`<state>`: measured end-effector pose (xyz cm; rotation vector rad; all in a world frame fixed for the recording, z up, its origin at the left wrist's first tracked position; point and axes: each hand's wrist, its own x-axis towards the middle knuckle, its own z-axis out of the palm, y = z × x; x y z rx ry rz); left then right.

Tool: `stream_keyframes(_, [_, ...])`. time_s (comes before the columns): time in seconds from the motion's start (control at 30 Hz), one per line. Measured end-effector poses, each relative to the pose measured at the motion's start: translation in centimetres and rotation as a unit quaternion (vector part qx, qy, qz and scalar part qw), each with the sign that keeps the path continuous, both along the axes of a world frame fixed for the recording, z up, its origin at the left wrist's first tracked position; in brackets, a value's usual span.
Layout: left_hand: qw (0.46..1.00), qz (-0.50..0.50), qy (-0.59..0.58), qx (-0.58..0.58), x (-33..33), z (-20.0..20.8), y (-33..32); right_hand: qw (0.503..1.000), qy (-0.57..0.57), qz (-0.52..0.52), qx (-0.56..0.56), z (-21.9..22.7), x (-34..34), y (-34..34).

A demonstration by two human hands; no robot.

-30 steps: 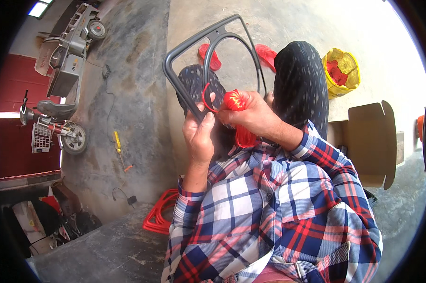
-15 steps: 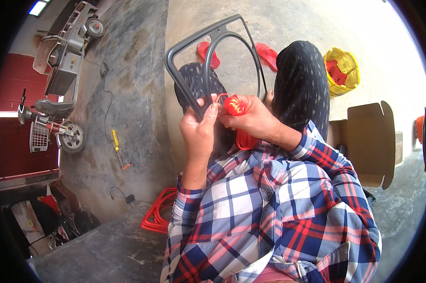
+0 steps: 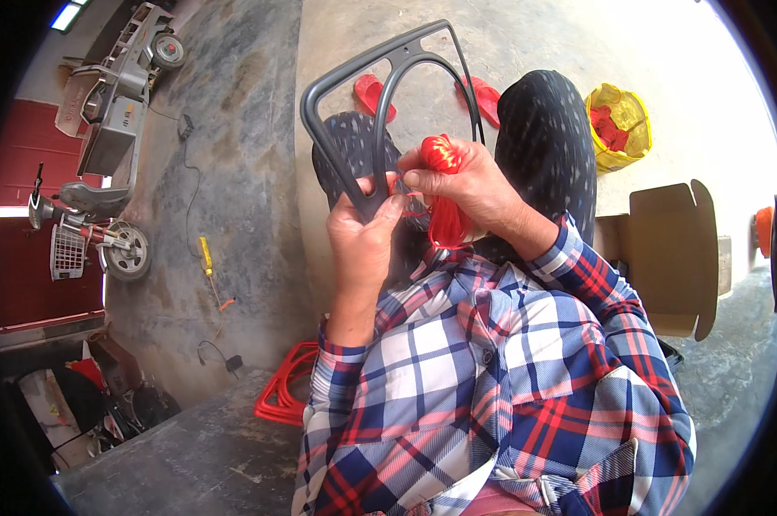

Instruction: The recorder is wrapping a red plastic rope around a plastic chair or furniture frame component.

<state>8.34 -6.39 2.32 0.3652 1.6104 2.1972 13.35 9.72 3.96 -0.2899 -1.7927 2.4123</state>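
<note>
Frame (image 3: 380,129): held above the lap, far end pointing away from the body; its far bar slants up to the right.
Look: dark grey, smooth rounded bars, a curved ring inside an angular outline.
Skein (image 3: 447,219): soft red strands, long axis running away from the body, yellow-flecked knob at the far end.
Left hand (image 3: 360,245): fingers clamped on the frame's near corner.
Right hand (image 3: 483,189): fingers closed around the skein.

The left hand (image 3: 360,247) grips a dark frame (image 3: 379,133) (its corners rounded). The right hand (image 3: 485,191) holds a red bundle (image 3: 442,155) just beside it.
</note>
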Motion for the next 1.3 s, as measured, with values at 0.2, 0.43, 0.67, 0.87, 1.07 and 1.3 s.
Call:
stream_keyframes(0.2, [1.0,-0.003,0.015,-0.017,0.2,-0.3,0.1,1.0,-0.008,-0.001,0.017,0.2,0.1,0.5])
stream_keyframes(0.43, [0.995,-0.044,0.082,0.014,0.4,1.3,0.6,0.998,0.023,0.041,0.038,1.8,-0.3,1.2])
stream_keyframes(0.67, [0.986,-0.081,0.137,-0.048,0.2,1.5,0.4,0.99,0.013,0.037,0.133,2.5,-0.3,1.8])
stream_keyframes(0.87, [0.981,-0.041,0.158,-0.107,0.7,1.6,1.5,0.995,0.058,0.04,0.069,2.0,-0.3,1.5])
stream_keyframes(1.07, [0.977,-0.02,0.163,-0.133,0.7,1.5,1.3,0.999,0.024,0.005,0.028,2.7,0.0,1.2])
stream_keyframes(1.3, [0.987,-0.001,0.128,-0.101,0.2,0.8,1.2,1.0,-0.008,-0.027,0.011,0.6,0.6,1.8])
